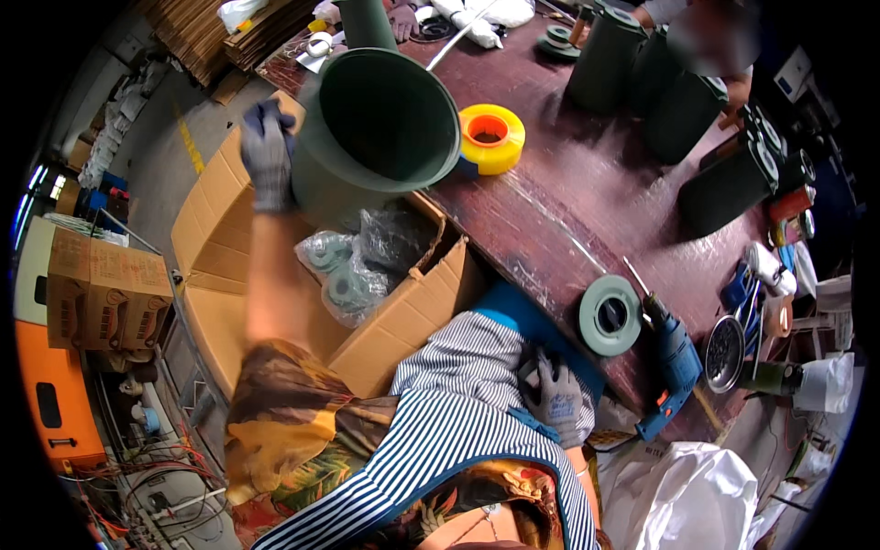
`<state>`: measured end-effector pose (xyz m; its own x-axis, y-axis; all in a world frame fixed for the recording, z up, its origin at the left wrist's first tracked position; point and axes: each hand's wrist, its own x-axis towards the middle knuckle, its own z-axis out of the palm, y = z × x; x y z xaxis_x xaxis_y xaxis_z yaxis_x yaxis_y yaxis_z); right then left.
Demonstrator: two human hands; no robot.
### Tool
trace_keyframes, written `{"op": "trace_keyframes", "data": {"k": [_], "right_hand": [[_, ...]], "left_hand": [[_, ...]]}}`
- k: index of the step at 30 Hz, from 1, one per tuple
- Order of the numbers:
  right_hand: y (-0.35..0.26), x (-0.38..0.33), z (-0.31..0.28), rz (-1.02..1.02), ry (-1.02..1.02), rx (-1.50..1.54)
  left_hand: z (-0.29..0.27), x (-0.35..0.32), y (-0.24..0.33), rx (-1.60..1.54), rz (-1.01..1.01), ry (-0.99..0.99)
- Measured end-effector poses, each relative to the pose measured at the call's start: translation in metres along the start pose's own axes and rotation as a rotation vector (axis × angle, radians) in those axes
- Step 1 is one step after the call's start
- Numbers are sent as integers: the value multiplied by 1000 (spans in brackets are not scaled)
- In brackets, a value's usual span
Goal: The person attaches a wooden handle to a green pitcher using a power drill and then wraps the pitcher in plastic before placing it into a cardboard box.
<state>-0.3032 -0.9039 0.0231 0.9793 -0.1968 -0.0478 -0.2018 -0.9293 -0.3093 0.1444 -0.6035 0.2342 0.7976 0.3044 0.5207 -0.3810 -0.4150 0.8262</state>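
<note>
My left hand [268, 160], in a grey knit glove, is closed at the left side of a large dark green plastic bin [316, 174]. The bin's wide round mouth faces up toward me, above an open cardboard carton [394, 316]; its contact with the fingers is partly hidden. Inside the carton are clear plastic bags [353, 284] with round grey-green wheels. My right hand [556, 399], gloved too, rests on my striped apron with its fingers extended. A green wheel [594, 332] with a dark centre lies on the table near it, beside a blue power drill [676, 353].
On the dark red table [550, 192] sits a yellow tape roll [507, 156] with an orange core. Several green bins [687, 119] stand at the far right, near another person's arm [736, 92]. Stacked cartons [101, 293] are at left, and a white sack [683, 500] lies lower right.
</note>
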Motion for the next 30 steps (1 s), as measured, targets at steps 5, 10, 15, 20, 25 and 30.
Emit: {"op": "trace_keyframes", "data": {"k": [5, 10, 15, 20, 25, 30], "right_hand": [[2, 14, 0, 111, -124, -28], [-2, 27, -5, 145, -214, -6], [0, 27, 6, 190, -299, -52], [-16, 43, -12, 252, -393, -26], [-17, 33, -20, 174, -121, 73], [-22, 41, -89, 20, 157, 381]], "left_hand": [[90, 120, 12, 1117, 1061, -116], [201, 159, -52, 1295, 1446, -414], [244, 160, -86, 1400, 1426, -585], [272, 150, -84, 1395, 1510, -493], [246, 95, -63, 701, 1382, -583], [147, 59, -148, 599, 566, -769]]}}
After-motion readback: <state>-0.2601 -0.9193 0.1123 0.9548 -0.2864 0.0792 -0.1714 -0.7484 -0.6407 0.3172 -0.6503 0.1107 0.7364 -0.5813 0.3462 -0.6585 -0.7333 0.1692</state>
